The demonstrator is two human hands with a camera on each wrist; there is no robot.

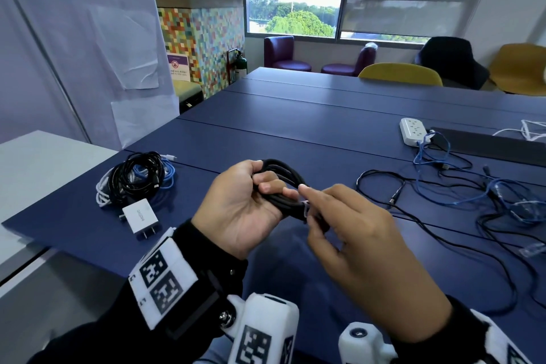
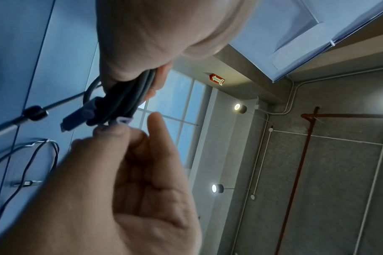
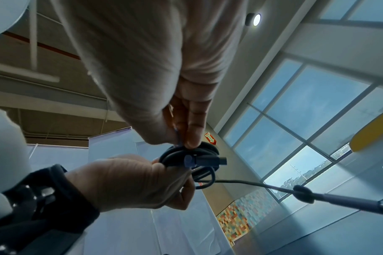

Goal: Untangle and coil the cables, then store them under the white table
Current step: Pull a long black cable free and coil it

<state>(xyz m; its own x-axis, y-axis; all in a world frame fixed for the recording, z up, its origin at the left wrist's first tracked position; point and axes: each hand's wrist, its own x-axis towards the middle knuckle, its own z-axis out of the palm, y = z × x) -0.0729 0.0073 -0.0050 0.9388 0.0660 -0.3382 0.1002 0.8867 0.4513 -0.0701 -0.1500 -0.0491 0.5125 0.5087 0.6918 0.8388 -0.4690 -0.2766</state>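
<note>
Scanning left to right: I see a white table (image 1: 35,162) at far left, butted against the blue table (image 1: 295,133).
Pile: coiled black, white and blue cables (image 1: 136,177) lie near the blue table's left edge, a white charger (image 1: 140,219) just beside them.
Left hand (image 1: 236,207): my fingers are curled round a black coil (image 1: 283,183), held above the blue table.
Right hand (image 1: 348,233): thumb and forefinger pinch a small pale tie (image 1: 305,206) at the coil's lower side; the other fingers are loosely bent.
Loose cables (image 1: 443,204): black and blue ones sprawl across the table to the right, well apart from the pile.
Power strip (image 1: 412,130): white, behind the loose cables.
Obstruction: in the head view my hands cover most of the coil.
Left wrist view: shows the tie (image 2: 122,119) against the strands (image 2: 129,93) and a dark plug (image 2: 76,117) poking out.
Right wrist view: shows that plug (image 3: 207,160) from below and a tail (image 3: 251,182) running off the coil (image 3: 186,155), with a knot-like lump on it.
</note>
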